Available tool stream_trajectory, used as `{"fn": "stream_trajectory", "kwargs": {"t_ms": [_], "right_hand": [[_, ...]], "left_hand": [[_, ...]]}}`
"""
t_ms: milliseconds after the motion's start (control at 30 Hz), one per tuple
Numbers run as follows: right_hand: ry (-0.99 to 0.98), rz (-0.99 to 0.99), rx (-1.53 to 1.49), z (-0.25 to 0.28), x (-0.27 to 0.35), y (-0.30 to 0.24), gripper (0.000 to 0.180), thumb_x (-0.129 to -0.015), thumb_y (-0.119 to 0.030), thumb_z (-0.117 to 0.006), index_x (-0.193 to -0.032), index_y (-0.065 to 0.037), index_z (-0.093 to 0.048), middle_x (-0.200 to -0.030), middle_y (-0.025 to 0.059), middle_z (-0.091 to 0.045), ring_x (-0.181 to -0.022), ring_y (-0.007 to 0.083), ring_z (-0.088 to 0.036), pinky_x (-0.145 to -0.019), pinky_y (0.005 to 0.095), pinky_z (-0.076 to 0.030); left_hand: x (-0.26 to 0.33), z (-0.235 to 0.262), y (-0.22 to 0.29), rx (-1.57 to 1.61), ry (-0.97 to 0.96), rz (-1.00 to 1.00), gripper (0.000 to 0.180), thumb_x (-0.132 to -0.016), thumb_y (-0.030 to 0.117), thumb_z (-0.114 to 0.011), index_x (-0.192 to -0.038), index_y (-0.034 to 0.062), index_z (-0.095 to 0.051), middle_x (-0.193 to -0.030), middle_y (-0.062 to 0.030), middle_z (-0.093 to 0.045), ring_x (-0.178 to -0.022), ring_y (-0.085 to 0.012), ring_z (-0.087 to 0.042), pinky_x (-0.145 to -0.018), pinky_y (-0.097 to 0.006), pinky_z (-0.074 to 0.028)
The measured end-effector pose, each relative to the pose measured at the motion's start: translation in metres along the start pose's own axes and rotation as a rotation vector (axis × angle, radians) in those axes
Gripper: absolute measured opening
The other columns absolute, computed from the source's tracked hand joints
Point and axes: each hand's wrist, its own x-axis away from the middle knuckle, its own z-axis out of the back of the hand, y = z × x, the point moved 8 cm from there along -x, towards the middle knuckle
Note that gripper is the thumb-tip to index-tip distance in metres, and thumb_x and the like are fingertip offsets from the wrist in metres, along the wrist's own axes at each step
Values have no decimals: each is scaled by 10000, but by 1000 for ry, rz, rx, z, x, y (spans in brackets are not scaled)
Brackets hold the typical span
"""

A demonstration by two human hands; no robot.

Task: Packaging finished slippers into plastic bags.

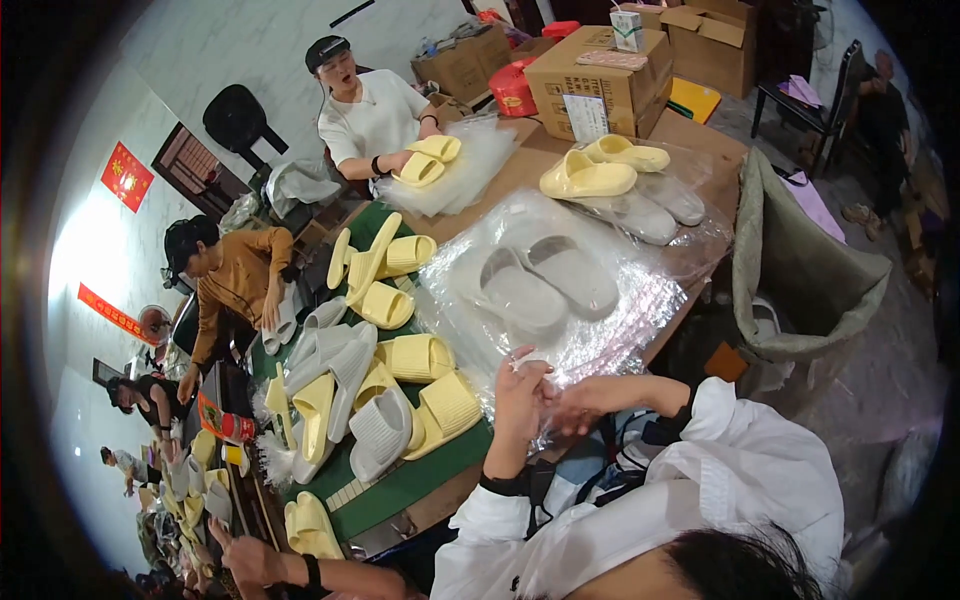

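Both my hands are at the near edge of a stack of clear plastic bags [455, 300]. My left hand [518, 398] has its fingers bent at the film, closed on it. Close beside it, my right hand [580, 404] is curled on the same edge, slightly blurred. Beyond them, a pair of grey slides [575, 278] lies under or inside the shiny film, side by side. To the left, grey slides [380, 432] and ribbed yellow slides [445, 412] are heaped on a green surface [400, 500]. At the far right of the table, yellow slides [590, 178] rest on bagged grey ones [650, 212].
A cardboard box [600, 85] stands at the table's far end. A grey-green open sack [810, 265] is right of the table. Across it, a person [375, 120] holds yellow slides above plastic bags. Another person's hand [250, 560] is at lower left; more people work along the left.
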Motion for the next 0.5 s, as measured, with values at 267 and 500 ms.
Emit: {"fn": "stream_trajectory", "kwargs": {"t_ms": [267, 500], "right_hand": [[590, 321, -1161, 79, 19, 11, 475, -911, -239, -531, -1311, -31, -382, -1220, 192, -523, -991, 353, -603, -733, 507, -565], [1029, 472, -418, 136, 47, -26, 823, -770, 32, -568, -1455, -125, -141, -1204, 177, -466, -932, 276, -577, -625, 422, -567]], "left_hand": [[36, -69, -36, -430, -343, 73, 263, -900, 45, -555, -1142, 58, -451, -968, -61, -630, -651, -72, -545, -529, -191, -428], [28, -73, -21, -760, -496, -335, 416, -854, 44, -595, -1252, 32, -474, -1146, -144, -570, -1068, -231, -534, -907, -323, -429]]}}
